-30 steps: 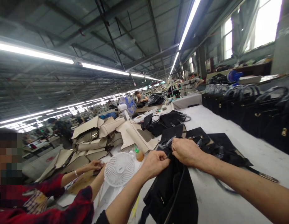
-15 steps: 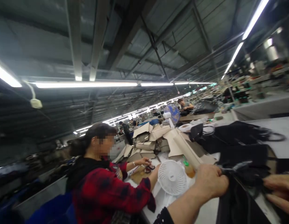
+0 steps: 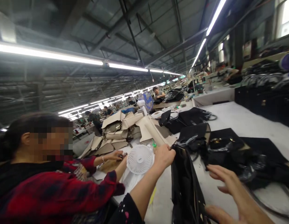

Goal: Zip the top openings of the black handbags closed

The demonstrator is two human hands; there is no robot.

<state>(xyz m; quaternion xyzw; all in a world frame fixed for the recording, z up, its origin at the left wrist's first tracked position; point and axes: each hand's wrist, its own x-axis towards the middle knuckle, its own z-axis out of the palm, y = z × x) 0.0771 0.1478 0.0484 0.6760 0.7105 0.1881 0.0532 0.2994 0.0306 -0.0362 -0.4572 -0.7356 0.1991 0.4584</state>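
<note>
One hand now holds: your left hand (image 3: 165,156) pinches the upper edge of the black bag (image 3: 185,183) over the white table (image 3: 161,196). Your right hand (image 3: 231,189) has released and spread beside it, leaving the top edge to the left; thumb contact cannot be confirmed.

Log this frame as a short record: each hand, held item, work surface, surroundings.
left hand: closed on the top edge of a black bag
right hand: open, thumb near the bag's side; contact unclear
surface: white table
right of bag: loose black pieces
left of bag: white fan, heap of beige pieces beyond it
far right: row of black bags
co-worker: red-and-black plaid sleeve, at left
</note>
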